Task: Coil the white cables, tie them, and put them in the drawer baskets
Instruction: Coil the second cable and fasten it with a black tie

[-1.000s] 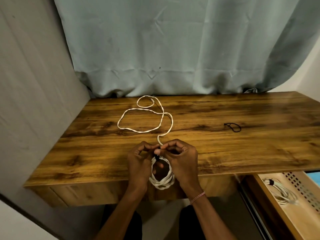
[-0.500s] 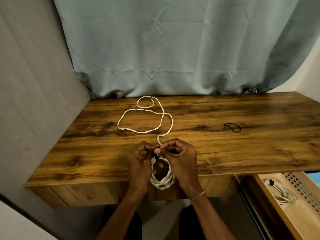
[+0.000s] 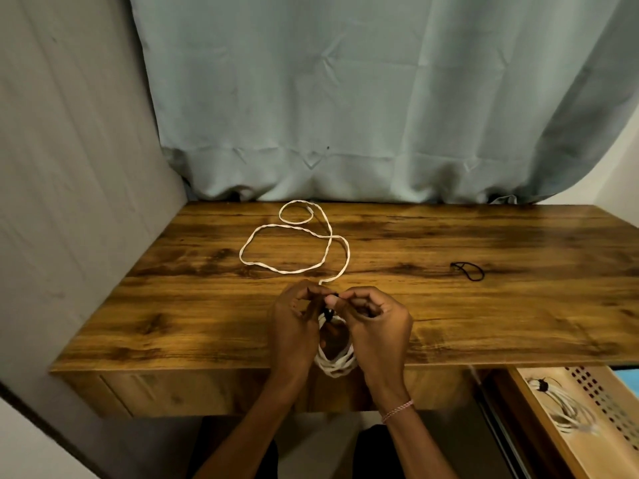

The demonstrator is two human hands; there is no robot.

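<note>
Coil (image 3: 334,367) of twisted cable, black tie (image 3: 328,311)

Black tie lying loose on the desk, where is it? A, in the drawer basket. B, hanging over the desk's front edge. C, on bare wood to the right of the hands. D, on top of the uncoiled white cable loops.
C: the black tie lies alone on the bare desk, to the right of the right hand and well apart from the uncoiled white cable.
</note>
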